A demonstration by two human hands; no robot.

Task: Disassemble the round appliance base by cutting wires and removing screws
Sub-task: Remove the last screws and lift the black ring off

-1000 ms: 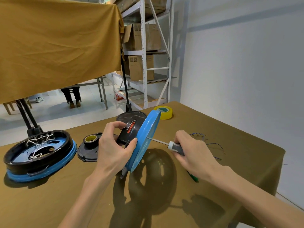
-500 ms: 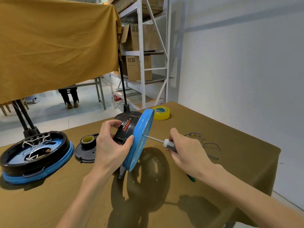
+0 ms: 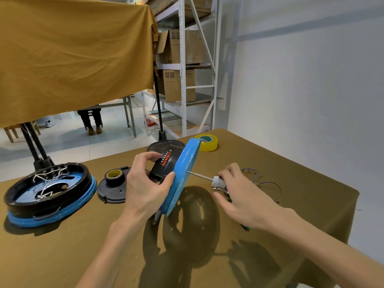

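The left hand (image 3: 145, 188) grips the round blue base (image 3: 182, 175) on edge above the olive worktop (image 3: 291, 183). The right hand (image 3: 243, 196) pinches a screwdriver (image 3: 207, 178) against it. Beyond the hands stands a white shelf (image 3: 182, 65) with cardboard boxes (image 3: 178, 86).

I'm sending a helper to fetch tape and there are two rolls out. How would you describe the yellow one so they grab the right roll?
Go to the table covered in olive-brown cloth and look at its far edge, near the white shelving rack. The yellow tape roll lies flat there, just behind the tilted blue disc. The black tape roll is darker and sits on a black plate at the left.
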